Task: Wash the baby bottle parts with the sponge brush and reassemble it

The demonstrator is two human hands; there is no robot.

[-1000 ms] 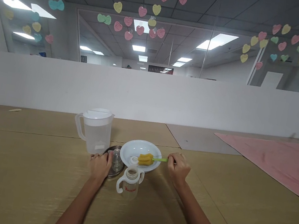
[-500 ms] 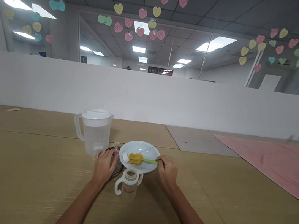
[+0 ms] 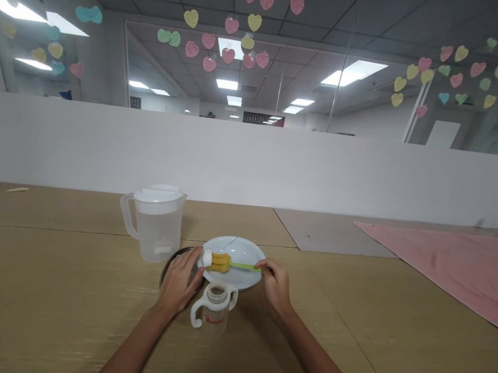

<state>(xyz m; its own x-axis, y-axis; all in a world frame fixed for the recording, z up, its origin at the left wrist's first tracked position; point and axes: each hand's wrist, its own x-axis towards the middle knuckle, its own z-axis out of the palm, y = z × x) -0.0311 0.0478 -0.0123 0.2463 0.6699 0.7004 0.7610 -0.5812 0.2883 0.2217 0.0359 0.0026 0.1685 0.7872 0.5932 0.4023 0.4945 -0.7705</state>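
We had the sponge brush (image 3: 219, 262) lying over the shallow white bowl (image 3: 242, 251), its long axis running left to right, close to level across the view. Its yellow sponge head pointed left, into the white cap (image 3: 206, 259) or against it; we could not tell which. Its slim green handle (image 3: 242, 266) pointed right, out to the bowl's right rim.

The bottle (image 3: 214, 315) bore red lettering, too small for us to read. The lidded pitcher (image 3: 157, 228) carried a pale label, also unreadable, and the writing on the glass at the far right could not be made out surely.

Our right hand (image 3: 277, 288) came in from the lower right, its fingers clenched on the end of the green handle. Our left hand (image 3: 179, 280) reached up from the lower left, back upward, covering part of the round metal dish (image 3: 165, 269) left of the bowl. Its fingers were at the white cap, but we could not tell whether they gripped it.

The bottle stood upright and open-mouthed on the bench (image 3: 66, 296), just in front of the bowl; the pitcher stood behind and left of it. A pink cloth (image 3: 456, 268) lay well to the bowl's right.
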